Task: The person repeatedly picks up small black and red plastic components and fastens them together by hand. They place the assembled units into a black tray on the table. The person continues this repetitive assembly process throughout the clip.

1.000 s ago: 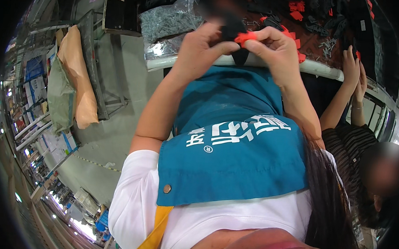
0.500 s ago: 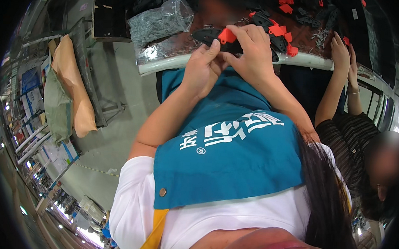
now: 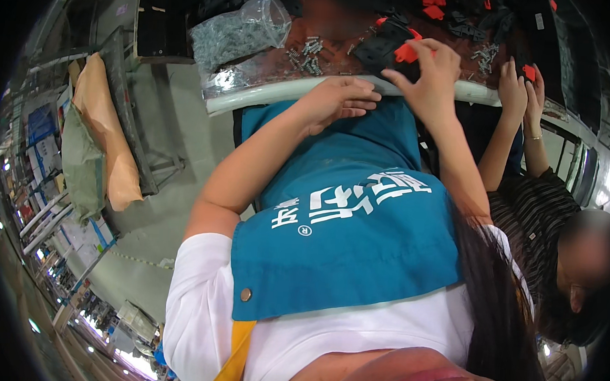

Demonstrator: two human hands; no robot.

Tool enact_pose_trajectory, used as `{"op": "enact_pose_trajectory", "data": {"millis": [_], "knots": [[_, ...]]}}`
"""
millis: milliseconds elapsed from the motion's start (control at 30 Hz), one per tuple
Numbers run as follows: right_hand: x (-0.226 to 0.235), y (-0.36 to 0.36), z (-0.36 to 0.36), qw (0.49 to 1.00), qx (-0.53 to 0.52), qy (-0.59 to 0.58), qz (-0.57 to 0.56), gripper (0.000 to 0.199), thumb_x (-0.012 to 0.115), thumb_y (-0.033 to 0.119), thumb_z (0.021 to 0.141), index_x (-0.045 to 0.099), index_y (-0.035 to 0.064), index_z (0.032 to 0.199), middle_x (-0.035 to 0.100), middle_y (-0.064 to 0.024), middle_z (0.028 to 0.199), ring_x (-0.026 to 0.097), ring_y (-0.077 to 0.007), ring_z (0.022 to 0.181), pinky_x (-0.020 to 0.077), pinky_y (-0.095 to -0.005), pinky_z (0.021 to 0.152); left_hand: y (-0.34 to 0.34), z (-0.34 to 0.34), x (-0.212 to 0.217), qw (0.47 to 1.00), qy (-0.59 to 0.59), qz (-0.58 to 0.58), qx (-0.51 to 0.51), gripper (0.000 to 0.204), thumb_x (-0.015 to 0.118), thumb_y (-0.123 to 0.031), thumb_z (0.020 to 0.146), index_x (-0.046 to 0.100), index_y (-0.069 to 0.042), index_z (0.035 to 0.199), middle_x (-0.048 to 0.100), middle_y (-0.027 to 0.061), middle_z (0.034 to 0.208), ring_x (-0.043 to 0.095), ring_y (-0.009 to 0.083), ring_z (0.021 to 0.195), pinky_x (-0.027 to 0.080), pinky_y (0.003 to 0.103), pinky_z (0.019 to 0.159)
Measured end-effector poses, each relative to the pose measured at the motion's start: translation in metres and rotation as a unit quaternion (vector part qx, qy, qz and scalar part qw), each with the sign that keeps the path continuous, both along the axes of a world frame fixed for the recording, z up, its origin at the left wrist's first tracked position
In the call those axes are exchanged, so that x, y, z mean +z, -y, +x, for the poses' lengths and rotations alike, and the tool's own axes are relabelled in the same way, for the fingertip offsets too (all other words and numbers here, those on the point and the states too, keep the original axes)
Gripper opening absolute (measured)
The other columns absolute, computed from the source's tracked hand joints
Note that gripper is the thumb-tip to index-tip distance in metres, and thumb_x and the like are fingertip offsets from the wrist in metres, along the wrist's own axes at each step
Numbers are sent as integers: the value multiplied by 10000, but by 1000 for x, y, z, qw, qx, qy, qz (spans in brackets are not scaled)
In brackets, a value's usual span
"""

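My left hand (image 3: 343, 99) rests at the near table edge, in front of my apron. Its fingers are loosely bent with small gaps between them, and I see nothing in it. Farther right, my right hand (image 3: 432, 76) is over a heap of black plastic parts (image 3: 379, 51). Its thumb stands well apart from the bent fingers. Right beside the fingertips is a red plastic piece (image 3: 406, 54) on a black part; whether the fingers touch it I cannot tell. The hand covers part of the heap.
A clear bag of small metal screws (image 3: 241, 35) lies at the table's left, with loose screws (image 3: 312, 51) nearby. More red pieces (image 3: 433, 4) are at the back. On the right, a co-worker's hands (image 3: 520, 91) hold a red piece. White padding (image 3: 268, 95) lines the front edge.
My hands have parted. The right went right to the heap, and the black part with the red piece is out of my left hand. The loose screws now show.
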State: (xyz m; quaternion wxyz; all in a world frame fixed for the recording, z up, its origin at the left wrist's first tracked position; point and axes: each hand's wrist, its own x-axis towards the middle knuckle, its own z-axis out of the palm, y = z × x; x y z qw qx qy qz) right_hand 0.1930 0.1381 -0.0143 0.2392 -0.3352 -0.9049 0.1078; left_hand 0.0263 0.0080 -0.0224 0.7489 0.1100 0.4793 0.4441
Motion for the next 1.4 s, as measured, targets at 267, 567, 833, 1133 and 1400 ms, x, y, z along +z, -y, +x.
{"op": "enact_pose_trajectory", "data": {"millis": [267, 567, 833, 1133, 1400], "knots": [[1, 8, -4, 1000, 6, -16, -24, 619, 789, 303, 668, 562, 102, 1208, 462, -80, 1245, 377, -327, 1143, 321, -438, 943, -26, 2, -4, 999, 37, 12, -12, 82, 572, -110, 876, 586, -29, 884, 659, 118, 1027, 650, 180, 975, 511, 254, 786], [-1, -123, -77, 976, 182, 78, -94, 254, 703, 159, 732, 645, 39, 949, 626, -165, 921, 579, -335, 944, 455, -405, 851, -40, 0, 5, 999, 34, 0, -20, 252, 477, -137, 912, 525, 57, 1067, 592, 239, 1180, 616, 284, 1065, 510, 325, 877], [-29, -133, -133, 925, 209, 316, 4, 271, 708, 223, 643, 647, 49, 843, 651, -143, 857, 636, -314, 825, 512, -416, 715, -8, -12, 13, 999, 18, 3, 50, 365, 480, -110, 907, 454, 83, 1215, 583, 235, 1196, 604, 284, 1078, 496, 337, 892], [14, -94, -128, 957, 206, 119, -163, 155, 655, 179, 675, 616, 36, 719, 634, -169, 699, 626, -337, 683, 496, -407, 632, -34, -45, -9, 967, 6, 80, 242, 505, 544, -233, 926, 379, 55, 1307, 544, 209, 1236, 560, 289, 1104, 478, 368, 922], [37, -98, -149, 952, 172, 188, -171, 184, 682, 185, 700, 631, 35, 793, 648, -153, 730, 640, -290, 697, 501, -382, 643, -46, -69, -27, 928, 10, 42, 371, 404, 544, -179, 917, 452, 57, 1232, 533, 185, 1223, 541, 308, 1110, 467, 406, 943]]}}
